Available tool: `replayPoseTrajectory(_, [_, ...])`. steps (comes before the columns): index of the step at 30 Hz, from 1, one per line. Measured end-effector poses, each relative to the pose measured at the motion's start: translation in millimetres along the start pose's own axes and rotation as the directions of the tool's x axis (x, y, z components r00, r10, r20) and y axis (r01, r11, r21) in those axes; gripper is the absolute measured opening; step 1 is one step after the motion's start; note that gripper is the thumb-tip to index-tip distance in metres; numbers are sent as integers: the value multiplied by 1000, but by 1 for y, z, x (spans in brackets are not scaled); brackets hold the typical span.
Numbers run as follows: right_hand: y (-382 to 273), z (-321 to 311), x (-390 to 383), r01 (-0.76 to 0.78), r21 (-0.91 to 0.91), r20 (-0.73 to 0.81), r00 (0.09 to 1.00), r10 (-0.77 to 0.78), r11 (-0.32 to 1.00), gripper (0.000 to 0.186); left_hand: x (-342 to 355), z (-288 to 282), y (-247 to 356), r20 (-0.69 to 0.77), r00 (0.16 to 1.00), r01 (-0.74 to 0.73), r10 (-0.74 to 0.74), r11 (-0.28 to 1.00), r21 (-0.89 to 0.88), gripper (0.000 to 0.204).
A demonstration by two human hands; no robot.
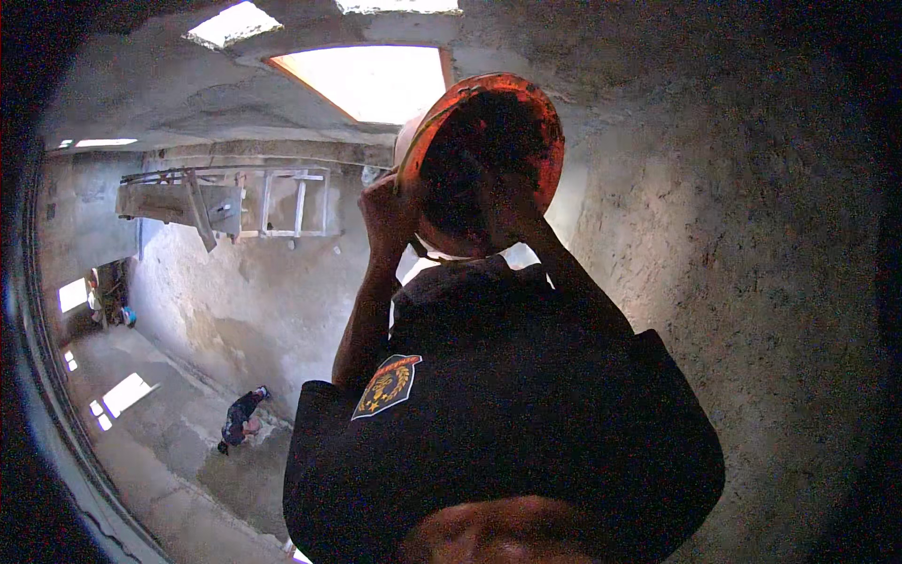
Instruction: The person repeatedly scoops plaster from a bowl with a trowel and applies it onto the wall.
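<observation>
An orange-red bucket (pixel 543 132), its inside dark and stained, is held up in front of my chest with its mouth tilted toward me. My left hand (pixel 383 202) grips the bucket at the left side of its rim, by a thin handle. My right hand (pixel 498 202) reaches into the bucket's dark mouth from the lower right; its fingers are lost in the shadow, so I cannot tell what, if anything, they hold. My dark shirt fills the lower middle of the view.
A rough plastered wall (pixel 714 310) runs along the right. At upper left stands a wooden scaffold (pixel 211 202) with planks. A person (pixel 240 421) bends low over the grey floor (pixel 164 442) at lower left. Bright openings (pixel 366 75) show along the top.
</observation>
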State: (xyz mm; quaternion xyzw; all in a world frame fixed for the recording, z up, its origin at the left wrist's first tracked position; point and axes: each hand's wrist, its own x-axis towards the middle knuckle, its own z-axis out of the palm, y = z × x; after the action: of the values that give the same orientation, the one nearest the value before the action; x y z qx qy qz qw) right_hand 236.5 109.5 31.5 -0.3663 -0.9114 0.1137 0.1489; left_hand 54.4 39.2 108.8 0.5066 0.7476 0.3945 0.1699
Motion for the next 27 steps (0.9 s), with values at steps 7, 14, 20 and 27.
replayPoseTrajectory(7, [3,-13,5,-275,467,283,947,152,840,40,19,-16,-23,43,992,-124,121,988,91,43])
replayPoseTrajectory(14, [14,-71,5,-303,524,485,875,13,796,32,28,-43,-12,35,999,16,-15,1000,-8,44])
replayPoseTrajectory(20, [23,-76,-2,-387,532,555,831,35,753,32,35,-47,-12,146,985,-107,92,989,98,44])
replayPoseTrajectory(27, [-13,-73,5,-486,538,626,778,60,689,31,44,-53,8,182,960,-242,211,956,165,44])
